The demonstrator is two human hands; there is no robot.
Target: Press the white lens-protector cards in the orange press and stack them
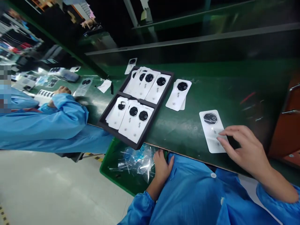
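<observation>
A white card (pixel 212 134) with a black camera-shaped print lies on the green table at the right. My right hand (pixel 242 145) is over its right edge, thumb and index finger a little apart with no object visible between them. My left hand (pixel 162 165) rests low by the table's front edge, beside the green bin, its fingers apart and nothing seen in it. A small stack of similar cards (pixel 178 97) sits left of the single card. Farther left, a black two-compartment tray (pixel 150 126) holds several overlapping cards in each compartment.
Below the table edge stands a green bin (pixel 122 184) with clear plastic film. Another person's blue sleeve (pixel 67 112) and hand are at the left. One card (pixel 131 66) lies behind the tray. An orange-brown cabinet (pixel 287 125) borders the right side.
</observation>
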